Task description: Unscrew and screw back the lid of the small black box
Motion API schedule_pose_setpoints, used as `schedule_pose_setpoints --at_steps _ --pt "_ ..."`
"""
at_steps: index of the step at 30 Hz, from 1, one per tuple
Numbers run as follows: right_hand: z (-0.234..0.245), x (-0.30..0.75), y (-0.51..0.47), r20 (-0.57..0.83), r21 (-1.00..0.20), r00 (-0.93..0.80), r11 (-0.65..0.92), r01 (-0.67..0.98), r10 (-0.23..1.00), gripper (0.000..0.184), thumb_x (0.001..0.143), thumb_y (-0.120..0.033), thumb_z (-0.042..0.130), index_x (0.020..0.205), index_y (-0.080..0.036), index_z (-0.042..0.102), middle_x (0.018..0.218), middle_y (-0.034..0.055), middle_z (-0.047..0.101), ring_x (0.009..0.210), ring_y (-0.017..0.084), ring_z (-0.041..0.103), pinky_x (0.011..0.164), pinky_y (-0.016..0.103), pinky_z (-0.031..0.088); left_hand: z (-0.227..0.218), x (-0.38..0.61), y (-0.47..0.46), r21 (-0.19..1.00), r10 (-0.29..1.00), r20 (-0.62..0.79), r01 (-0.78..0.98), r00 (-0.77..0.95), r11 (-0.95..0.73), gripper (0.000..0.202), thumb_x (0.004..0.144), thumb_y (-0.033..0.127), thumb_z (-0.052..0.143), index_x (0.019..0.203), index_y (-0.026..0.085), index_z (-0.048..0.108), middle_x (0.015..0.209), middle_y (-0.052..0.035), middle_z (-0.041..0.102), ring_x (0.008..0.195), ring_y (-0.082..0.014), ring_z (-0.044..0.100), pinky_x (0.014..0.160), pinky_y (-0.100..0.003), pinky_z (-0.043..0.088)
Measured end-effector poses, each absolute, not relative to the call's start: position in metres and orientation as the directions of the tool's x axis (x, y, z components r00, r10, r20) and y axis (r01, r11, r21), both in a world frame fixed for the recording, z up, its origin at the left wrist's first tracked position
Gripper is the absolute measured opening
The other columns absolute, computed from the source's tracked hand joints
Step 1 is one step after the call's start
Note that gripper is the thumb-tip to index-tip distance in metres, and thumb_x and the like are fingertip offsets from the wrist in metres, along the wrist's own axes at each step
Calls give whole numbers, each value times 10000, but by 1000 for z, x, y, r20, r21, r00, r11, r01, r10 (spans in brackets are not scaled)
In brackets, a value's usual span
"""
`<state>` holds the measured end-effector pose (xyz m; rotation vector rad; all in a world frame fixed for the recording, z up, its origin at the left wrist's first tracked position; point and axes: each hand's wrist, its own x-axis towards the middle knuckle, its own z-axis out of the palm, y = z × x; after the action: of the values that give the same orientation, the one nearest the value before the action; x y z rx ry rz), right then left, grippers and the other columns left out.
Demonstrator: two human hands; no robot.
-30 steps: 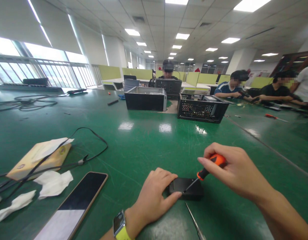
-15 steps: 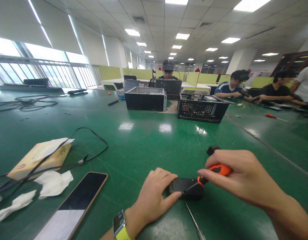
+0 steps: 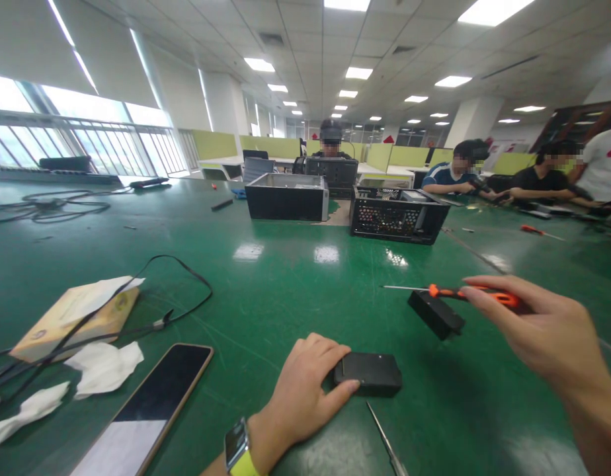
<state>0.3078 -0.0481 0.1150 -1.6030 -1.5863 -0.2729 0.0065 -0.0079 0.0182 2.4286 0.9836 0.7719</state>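
My left hand (image 3: 313, 380) grips the left end of a small black box (image 3: 377, 375) that lies flat on the green table, thumb along its near side. To the right, my right hand (image 3: 538, 330) holds an orange and black screwdriver (image 3: 451, 292) by its handle, raised above the table with the shaft pointing left. Beneath the screwdriver lies a second black block (image 3: 437, 314), apart from the first box. A thin metal tool (image 3: 386, 439) rests on the table just in front of the held box; its lower end is cut off by the picture edge.
On the left lie a phone (image 3: 159, 390), crumpled tissues (image 3: 104, 365), a tissue pack (image 3: 82, 317) and a black cable (image 3: 194, 311). Two computer cases (image 3: 285, 201) (image 3: 397, 218) stand further back. Another screwdriver (image 3: 538, 231) lies at far right. Several people sit across the table.
My right hand has lifted the screwdriver off the black box and moved it right and up, its shaft swinging to point left. My left hand stays on the box.
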Motion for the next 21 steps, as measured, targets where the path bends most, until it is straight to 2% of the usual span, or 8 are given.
schedule_pose_setpoints --at_steps 3,5,7,11,13,16,18,21 --pt "74 353 -55 688 -478 420 -65 876 592 188 830 -440 660 845 -285 765 534 19 651 379 207 558 353 323 364 18 6 -9 547 723 345 498 598 -673 324 871 340 675 1169 224 622 1107 -68 675 1006 -267 570 867 -418 431" --pt "50 379 -58 629 -537 532 -177 824 566 206 820 -446 653 825 -272 764 479 21 623 347 219 541 316 327 348 18 7 -9 544 721 347 497 600 -676 322 873 341 673 1168 222 621 1106 -68 675 1004 -268 572 867 -419 433" --pt "32 400 -57 515 -562 595 -281 778 617 262 802 -481 651 857 -251 763 550 54 675 433 259 608 353 334 407 18 7 -8 539 720 349 499 600 -678 321 877 345 666 1169 219 620 1110 -71 673 1006 -269 573 865 -422 435" --pt "11 424 -48 324 -512 690 -494 703 647 420 752 -599 617 861 -222 767 754 127 748 658 348 684 498 402 494 18 8 -5 531 714 354 498 604 -685 317 884 350 657 1168 216 618 1110 -70 672 1006 -268 577 856 -421 440" --pt "2 427 -43 274 -496 700 -527 691 660 437 715 -625 621 793 -222 768 727 121 745 631 353 677 499 420 487 17 7 -6 528 712 358 498 604 -688 316 882 351 656 1166 218 617 1109 -68 672 1007 -267 578 857 -422 442" --pt "-8 427 -40 208 -489 641 -489 722 739 382 676 -602 655 731 -239 759 702 92 744 603 322 673 518 406 487 16 7 -8 526 713 367 499 598 -689 309 882 352 652 1160 222 616 1106 -74 672 1004 -268 578 857 -422 446" --pt "-11 427 -39 197 -479 605 -462 746 772 360 666 -579 670 754 -239 753 731 88 748 622 310 675 548 399 490 16 6 -9 526 713 370 498 596 -689 304 883 351 649 1157 224 615 1106 -78 670 1002 -269 577 851 -418 449" --pt "-3 421 -39 260 -447 594 -450 773 761 458 677 -596 655 871 -187 723 832 139 738 716 341 669 609 426 488 17 7 -9 526 713 366 499 598 -689 307 881 351 654 1157 223 616 1107 -79 666 1002 -271 576 848 -417 449"
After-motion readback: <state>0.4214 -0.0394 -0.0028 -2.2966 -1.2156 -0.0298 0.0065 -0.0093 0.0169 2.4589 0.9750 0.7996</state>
